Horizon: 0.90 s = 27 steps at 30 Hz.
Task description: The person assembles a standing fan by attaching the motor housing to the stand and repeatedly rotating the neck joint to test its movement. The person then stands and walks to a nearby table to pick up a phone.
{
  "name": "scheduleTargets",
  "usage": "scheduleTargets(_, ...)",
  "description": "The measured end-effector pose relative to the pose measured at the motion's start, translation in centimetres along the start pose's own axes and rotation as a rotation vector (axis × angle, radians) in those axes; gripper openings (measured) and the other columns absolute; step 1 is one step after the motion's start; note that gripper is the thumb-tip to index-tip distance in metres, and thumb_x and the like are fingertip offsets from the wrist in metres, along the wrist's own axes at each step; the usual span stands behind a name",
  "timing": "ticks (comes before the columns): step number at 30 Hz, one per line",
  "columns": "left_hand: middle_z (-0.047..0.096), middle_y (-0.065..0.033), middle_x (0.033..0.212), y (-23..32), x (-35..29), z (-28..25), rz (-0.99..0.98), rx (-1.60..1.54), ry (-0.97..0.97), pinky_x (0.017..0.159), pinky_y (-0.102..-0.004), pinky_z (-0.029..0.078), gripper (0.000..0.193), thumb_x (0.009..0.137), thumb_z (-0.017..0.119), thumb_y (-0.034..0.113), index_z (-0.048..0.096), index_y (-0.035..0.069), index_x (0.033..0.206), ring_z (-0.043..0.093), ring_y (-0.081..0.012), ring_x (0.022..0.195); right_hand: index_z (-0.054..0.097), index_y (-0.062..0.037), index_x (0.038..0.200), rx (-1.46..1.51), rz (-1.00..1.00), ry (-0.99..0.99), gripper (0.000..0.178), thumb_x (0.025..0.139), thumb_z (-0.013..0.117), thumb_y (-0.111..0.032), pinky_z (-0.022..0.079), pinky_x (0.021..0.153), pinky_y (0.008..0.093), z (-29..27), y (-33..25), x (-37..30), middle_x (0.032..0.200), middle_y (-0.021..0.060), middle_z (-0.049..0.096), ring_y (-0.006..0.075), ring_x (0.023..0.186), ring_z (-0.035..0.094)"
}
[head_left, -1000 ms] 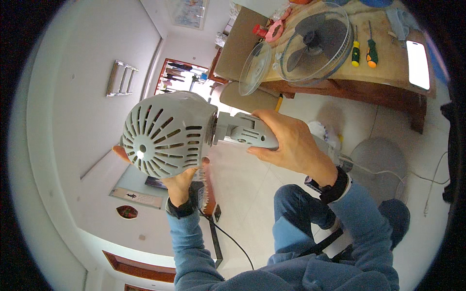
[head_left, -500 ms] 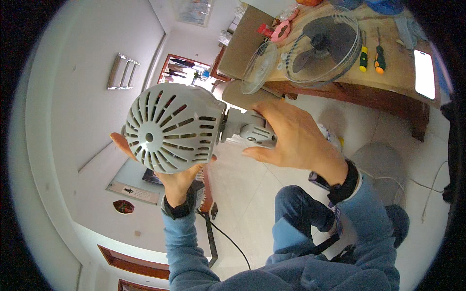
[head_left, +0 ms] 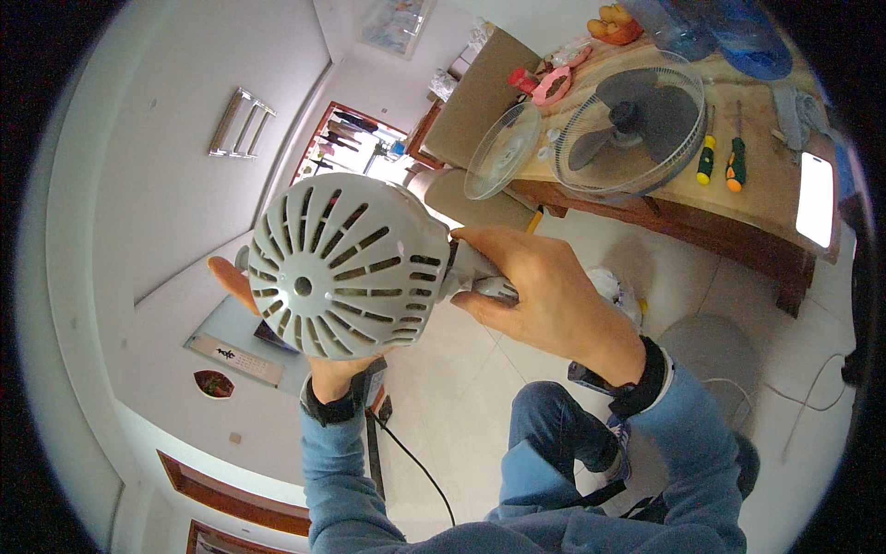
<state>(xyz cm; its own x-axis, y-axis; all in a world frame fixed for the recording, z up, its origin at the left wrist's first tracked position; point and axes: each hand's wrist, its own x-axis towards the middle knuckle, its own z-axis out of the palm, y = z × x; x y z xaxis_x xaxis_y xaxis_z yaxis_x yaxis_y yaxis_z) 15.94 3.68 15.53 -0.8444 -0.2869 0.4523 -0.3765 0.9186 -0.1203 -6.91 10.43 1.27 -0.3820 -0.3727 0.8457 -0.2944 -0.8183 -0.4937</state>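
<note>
A pale grey fan motor housing (head_left: pixel 337 268) with radiating slots is held up in front of me, its rounded back facing me. My left hand (head_left: pixel 334 374) supports it from behind and below; the thumb or a finger shows at its left edge, and the other fingers are hidden. My right hand (head_left: pixel 544 291) is closed around the neck joint (head_left: pixel 475 277) on the housing's right side. A black cord (head_left: pixel 420 466) hangs below, near my left wrist.
A wooden table (head_left: pixel 701 226) at the upper right bears a fan blade in its wire guard (head_left: pixel 632 129), a clear round cover (head_left: pixel 503 152), two screwdrivers (head_left: pixel 736 166), a phone (head_left: pixel 815 198) and a grey cloth (head_left: pixel 798 115). A grey stool (head_left: pixel 706 355) stands below it.
The housing has turned, and the neck joint now points more away behind my right hand, whose grip has shifted over it. The room has shifted in view as my head moved.
</note>
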Motion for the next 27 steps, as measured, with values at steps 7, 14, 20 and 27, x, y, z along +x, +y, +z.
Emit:
scheduleTargets(7,0.058,-0.0147,0.123,1.1,0.3,0.1,-0.064,-0.122,0.05,0.092,-0.0375,0.051,0.087,0.06,0.09,0.028,0.045,0.0,0.13,0.061,-0.0262,0.107,0.056,-0.0021,0.11,-0.102,-0.004,0.099,0.045,0.07,0.074,-0.009,0.051,0.065,0.0381,1.1,-0.4,-0.7,0.091,0.0159,0.062,0.0322,0.076,0.065)
scheduleTargets(14,0.059,-0.0164,0.12,2.4,0.8,0.2,-0.085,-0.181,0.099,0.088,-0.0369,0.054,0.088,0.06,0.09,0.027,0.043,-0.003,0.129,0.062,-0.0272,0.104,0.056,-0.0019,0.108,-0.142,-0.011,0.13,0.044,0.069,0.074,-0.008,0.05,0.064,0.0381,1.2,-0.4,-0.7,0.089,0.0147,0.062,0.0313,0.076,0.063)
scheduleTargets(20,0.061,-0.0135,0.115,2.6,1.1,0.1,-0.081,-0.065,0.121,0.086,-0.0362,0.055,0.087,0.058,0.089,0.039,0.048,0.0,0.125,0.063,-0.0259,0.101,0.056,-0.0014,0.109,-0.16,-0.016,0.139,0.044,0.069,0.074,-0.008,0.05,0.064,0.0378,1.3,-0.3,-0.8,0.088,0.014,0.061,0.0312,0.075,0.063)
scheduleTargets(27,0.055,-0.017,0.122,2.5,1.9,0.4,-0.044,0.034,0.217,0.09,-0.0396,0.053,0.111,0.054,0.091,0.042,0.028,0.0,0.134,0.06,-0.0286,0.106,0.053,-0.0003,0.112,-0.187,-0.003,0.113,0.049,0.069,0.074,-0.009,0.05,0.067,0.0386,1.2,-0.2,-0.8,0.09,0.0148,0.06,0.032,0.079,0.062)
